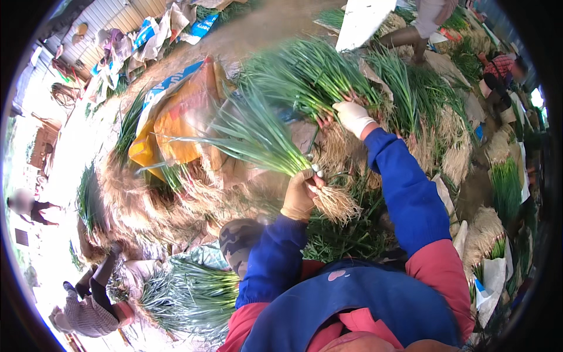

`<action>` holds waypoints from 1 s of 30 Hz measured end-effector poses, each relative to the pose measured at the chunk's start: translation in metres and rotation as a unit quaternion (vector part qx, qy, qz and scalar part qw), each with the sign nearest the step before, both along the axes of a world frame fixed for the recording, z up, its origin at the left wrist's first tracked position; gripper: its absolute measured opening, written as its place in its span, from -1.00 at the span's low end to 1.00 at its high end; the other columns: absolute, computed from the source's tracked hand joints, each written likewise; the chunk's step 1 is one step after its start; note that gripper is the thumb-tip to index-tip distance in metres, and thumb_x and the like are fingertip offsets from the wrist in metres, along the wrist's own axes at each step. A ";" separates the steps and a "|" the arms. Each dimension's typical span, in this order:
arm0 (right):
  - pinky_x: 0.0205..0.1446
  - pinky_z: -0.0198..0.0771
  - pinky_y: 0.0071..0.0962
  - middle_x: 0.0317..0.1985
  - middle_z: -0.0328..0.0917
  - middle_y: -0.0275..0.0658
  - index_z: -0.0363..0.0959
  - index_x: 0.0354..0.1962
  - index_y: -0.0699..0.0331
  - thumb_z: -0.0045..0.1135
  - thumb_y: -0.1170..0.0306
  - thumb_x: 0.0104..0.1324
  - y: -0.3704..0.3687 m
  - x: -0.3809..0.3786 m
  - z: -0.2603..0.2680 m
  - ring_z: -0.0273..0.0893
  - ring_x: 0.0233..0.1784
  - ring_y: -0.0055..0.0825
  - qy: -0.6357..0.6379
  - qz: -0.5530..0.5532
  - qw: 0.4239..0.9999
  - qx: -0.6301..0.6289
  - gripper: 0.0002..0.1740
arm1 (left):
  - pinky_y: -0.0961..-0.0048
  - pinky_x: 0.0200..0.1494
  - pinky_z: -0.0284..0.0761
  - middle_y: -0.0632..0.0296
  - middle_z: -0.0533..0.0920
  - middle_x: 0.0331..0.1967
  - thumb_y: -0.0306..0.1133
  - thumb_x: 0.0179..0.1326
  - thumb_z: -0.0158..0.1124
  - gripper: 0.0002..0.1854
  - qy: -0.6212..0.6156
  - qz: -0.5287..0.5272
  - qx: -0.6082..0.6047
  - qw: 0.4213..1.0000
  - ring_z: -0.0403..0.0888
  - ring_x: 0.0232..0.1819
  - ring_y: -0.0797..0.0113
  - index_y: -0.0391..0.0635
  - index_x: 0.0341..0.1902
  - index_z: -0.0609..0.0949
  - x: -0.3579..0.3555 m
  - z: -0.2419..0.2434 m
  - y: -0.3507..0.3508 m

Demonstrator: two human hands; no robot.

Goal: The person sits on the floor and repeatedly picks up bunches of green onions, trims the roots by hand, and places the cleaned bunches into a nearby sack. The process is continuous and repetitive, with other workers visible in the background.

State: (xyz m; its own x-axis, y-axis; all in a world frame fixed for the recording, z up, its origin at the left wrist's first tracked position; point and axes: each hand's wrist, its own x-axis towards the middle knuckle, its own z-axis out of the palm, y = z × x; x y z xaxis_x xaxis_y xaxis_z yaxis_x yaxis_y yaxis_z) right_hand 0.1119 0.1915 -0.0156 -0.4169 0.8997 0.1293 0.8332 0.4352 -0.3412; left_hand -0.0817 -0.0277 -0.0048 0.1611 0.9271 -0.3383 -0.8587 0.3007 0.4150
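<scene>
My left hand [301, 196], in a tan glove, is closed around a bunch of green onions [281, 152] just above the roots. The leaves point up and left, and the pale roots hang to the lower right. In a whitish glove, my right hand [353, 116] is at the stem bases of a large pile of green onions [308, 79]; its fingertips touch the reddish stems, and whether they grip any cannot be told. Long tangled roots [336, 147] lie below that hand.
A yellow and blue plastic sack [176, 123] covers onions at the left. More onions [193, 290] lie at lower left near a bent-over person [92, 308]. Loose green leaves [352, 229] lie before my body. Other people are at the upper right [501, 70] and far left [39, 211].
</scene>
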 end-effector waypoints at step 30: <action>0.18 0.26 -0.29 -0.49 0.36 -0.36 0.18 0.36 0.15 -0.03 0.25 0.27 -0.158 -0.026 0.069 0.44 -0.28 -0.41 -0.117 0.248 0.917 0.288 -0.32 | 0.57 -0.63 0.41 0.12 0.63 -0.63 -0.31 0.34 0.15 -0.74 0.122 0.040 0.011 0.992 0.52 -0.68 0.39 -0.26 -0.34 0.62 0.016 -0.019 0.023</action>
